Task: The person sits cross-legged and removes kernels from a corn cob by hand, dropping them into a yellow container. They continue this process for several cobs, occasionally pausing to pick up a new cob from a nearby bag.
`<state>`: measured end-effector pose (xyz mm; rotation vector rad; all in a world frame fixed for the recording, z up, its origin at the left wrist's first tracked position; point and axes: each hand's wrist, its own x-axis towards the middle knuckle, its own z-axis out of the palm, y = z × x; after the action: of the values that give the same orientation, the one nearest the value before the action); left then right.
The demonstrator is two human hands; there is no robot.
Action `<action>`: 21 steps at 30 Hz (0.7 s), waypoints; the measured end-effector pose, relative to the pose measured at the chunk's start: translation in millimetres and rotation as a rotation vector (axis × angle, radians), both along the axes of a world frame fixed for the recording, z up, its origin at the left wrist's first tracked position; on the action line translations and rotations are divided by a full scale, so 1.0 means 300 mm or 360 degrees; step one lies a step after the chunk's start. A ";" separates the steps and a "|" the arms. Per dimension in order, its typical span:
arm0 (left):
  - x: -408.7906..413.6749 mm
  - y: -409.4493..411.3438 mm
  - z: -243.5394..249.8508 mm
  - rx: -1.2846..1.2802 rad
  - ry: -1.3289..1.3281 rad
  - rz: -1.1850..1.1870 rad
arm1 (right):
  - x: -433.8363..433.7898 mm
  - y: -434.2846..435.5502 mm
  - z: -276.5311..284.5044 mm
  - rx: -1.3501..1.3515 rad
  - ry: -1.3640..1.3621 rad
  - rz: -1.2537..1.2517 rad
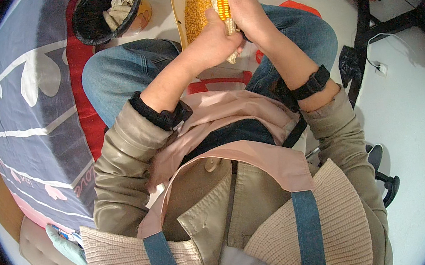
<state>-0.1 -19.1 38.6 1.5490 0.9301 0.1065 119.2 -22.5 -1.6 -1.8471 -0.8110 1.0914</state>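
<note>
At the top centre, an ear of corn (223, 5) stands upright between both hands, with yellow kernels on part of it and a pale bare stretch at its left edge. Below it a bare corn cob (230, 26) pokes out; whether the two are one piece is not clear. My left hand (217, 35) is closed around the lower, pale part, its thumb near the kernels. From the right, my right hand (244, 9) grips the upper ear, thumb on top. Behind the hands lies a long yellow-edged container (181, 19) holding loose corn kernels (199, 7).
A black-lined bin (88, 19) with bare cobs (116, 16) stands at the upper left, beside a bed with a patterned cover (39, 112). My knees flank the container. To the right are a black metal frame (365, 35), a black plastic bag (350, 65) and a white cable.
</note>
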 end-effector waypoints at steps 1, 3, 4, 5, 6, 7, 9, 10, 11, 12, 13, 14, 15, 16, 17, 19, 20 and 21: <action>0.001 0.001 0.003 -0.0020 0.0020 -0.0007 | 0.006 -0.001 -0.017 0.0024 -0.0006 -0.0004; 0.002 0.007 0.017 -0.0060 0.0065 -0.0016 | 0.014 -0.001 -0.030 0.0071 -0.0013 -0.0009; 0.001 0.007 0.011 -0.0063 0.0016 0.0008 | 0.011 -0.002 -0.027 0.0009 -0.0036 0.0004; 0.002 0.010 0.001 -0.0065 -0.0033 0.0032 | 0.008 -0.004 -0.021 -0.0053 -0.0060 0.0018; 0.003 0.013 -0.008 -0.0066 -0.0084 0.0055 | 0.001 -0.005 -0.005 -0.0113 -0.0085 0.0031; 0.002 0.016 -0.022 -0.0112 -0.0132 0.0060 | -0.005 -0.007 0.008 -0.0110 -0.0029 0.0052; 0.000 0.021 -0.041 -0.0204 -0.0230 0.0066 | -0.013 -0.012 0.025 -0.0104 0.0084 0.0089; 0.001 0.020 -0.040 -0.0089 -0.0148 0.0037 | -0.013 -0.011 0.019 -0.0076 -0.0076 0.0128; 0.001 0.019 -0.035 0.0025 -0.0066 0.0008 | -0.013 -0.009 0.007 -0.0047 -0.0235 0.0168; 0.003 0.018 -0.031 0.0140 0.0013 -0.0022 | -0.010 -0.008 -0.003 -0.0019 -0.0398 0.0206; 0.005 0.017 -0.037 0.0115 -0.0007 -0.0012 | -0.003 -0.009 -0.012 -0.0048 -0.0429 0.0177; 0.006 0.017 -0.048 0.0091 -0.0027 -0.0003 | 0.008 -0.011 -0.020 -0.0078 -0.0460 0.0148; 0.002 0.017 -0.057 0.0067 -0.0041 0.0016 | 0.010 -0.011 -0.021 -0.0105 -0.0485 0.0128; 0.001 0.019 -0.068 -0.0001 -0.0064 0.0016 | 0.012 -0.011 -0.020 -0.0079 -0.0484 0.0152; 0.000 0.022 -0.081 -0.0069 -0.0087 0.0016 | 0.014 -0.010 -0.016 -0.0052 -0.0483 0.0176; 0.005 0.024 -0.076 -0.0169 -0.0125 0.0026 | 0.019 -0.006 -0.010 -0.0056 -0.0477 0.0183; 0.007 0.024 -0.069 -0.0199 -0.0137 0.0042 | 0.021 -0.001 -0.008 -0.0083 -0.0470 0.0174; 0.006 0.025 -0.062 -0.0225 -0.0146 0.0065 | 0.013 0.007 0.007 -0.0106 -0.0459 0.0171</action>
<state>1.8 -11.7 20.1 1.3834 0.8783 0.1370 123.0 -20.4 0.6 -2.0675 -1.0613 0.9382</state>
